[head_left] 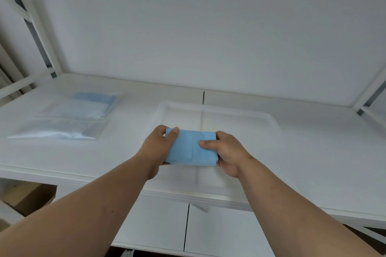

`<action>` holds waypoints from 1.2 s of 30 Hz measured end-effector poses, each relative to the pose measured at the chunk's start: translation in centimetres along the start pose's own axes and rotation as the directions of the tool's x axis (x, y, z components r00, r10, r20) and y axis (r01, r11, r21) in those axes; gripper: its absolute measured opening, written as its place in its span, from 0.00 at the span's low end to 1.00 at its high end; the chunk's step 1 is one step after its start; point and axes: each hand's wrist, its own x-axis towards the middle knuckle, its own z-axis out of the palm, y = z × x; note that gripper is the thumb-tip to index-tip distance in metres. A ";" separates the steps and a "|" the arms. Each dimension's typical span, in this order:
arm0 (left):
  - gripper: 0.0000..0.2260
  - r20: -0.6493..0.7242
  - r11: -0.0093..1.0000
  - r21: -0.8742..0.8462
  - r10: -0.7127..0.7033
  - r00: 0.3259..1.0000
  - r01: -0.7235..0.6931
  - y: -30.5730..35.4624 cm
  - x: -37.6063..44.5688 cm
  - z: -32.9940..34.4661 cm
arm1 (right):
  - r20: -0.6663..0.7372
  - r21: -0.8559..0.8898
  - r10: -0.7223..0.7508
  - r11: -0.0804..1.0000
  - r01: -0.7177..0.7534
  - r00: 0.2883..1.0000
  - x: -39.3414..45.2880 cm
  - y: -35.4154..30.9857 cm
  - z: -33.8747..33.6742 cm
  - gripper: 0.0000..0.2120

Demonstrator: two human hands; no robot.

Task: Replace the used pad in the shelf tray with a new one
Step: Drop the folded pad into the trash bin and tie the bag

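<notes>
A folded light-blue pad [189, 148] is held over the front part of a clear plastic tray [261, 117] that lies on the white shelf. My left hand [158, 148] grips the pad's left edge, thumb on top. At the right edge my right hand [225, 152] grips it, thumb pressed on the upper face. The tray bottom that shows behind the pad is bare and see-through.
A clear plastic bag [69, 123] with several folded blue pads [94, 98] lies on the shelf at the left. The white shelf frame posts [41, 33] rise at the left and right. White cabinet doors [163, 225] sit below the shelf edge.
</notes>
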 end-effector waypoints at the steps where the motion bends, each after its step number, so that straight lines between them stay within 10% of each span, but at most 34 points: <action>1: 0.16 0.021 1.000 0.003 -0.008 1.000 0.008 -0.1 -0.4 -0.2 | -0.010 -0.008 -0.011 1.000 0.011 1.000 -0.1 0.1 0.4 0.16; 36: 0.11 0.021 0.900 -0.406 -0.163 0.986 0.157 -5.3 -12.8 -5.1 | 0.166 0.108 0.094 0.988 -0.113 0.982 -9.2 3.5 4.8 0.07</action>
